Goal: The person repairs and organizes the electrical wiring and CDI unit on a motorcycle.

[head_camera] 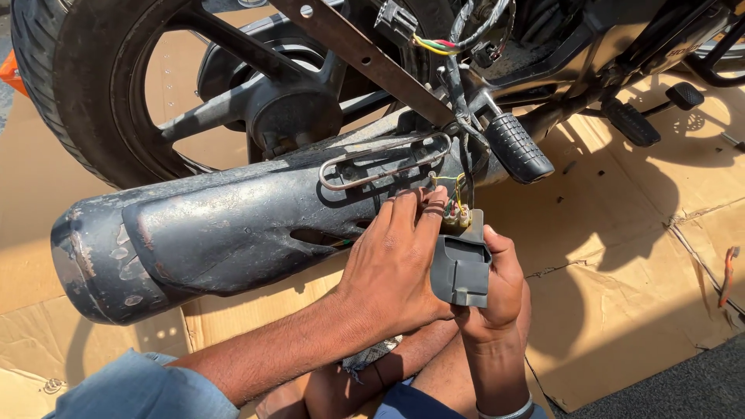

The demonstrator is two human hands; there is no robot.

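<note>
Beside the motorcycle's black exhaust muffler point(233, 225), the right hand point(497, 287) grips a grey plastic-cased electrical unit point(461, 268) while the left hand point(396, 264) pinches its coloured wires point(454, 203) at the plug end, mid-connection; seating them likely needs careful fingertip alignment.

I hold a small dark grey plastic module point(461, 268), roughly rectangular with a raised, stepped face, upright just below the motorcycle's exhaust. Its top edge carries a row of terminals where thin yellow, green and red wires point(454, 203) run in. The wires rise in a short loop toward the frame above, slightly tangled.
</note>
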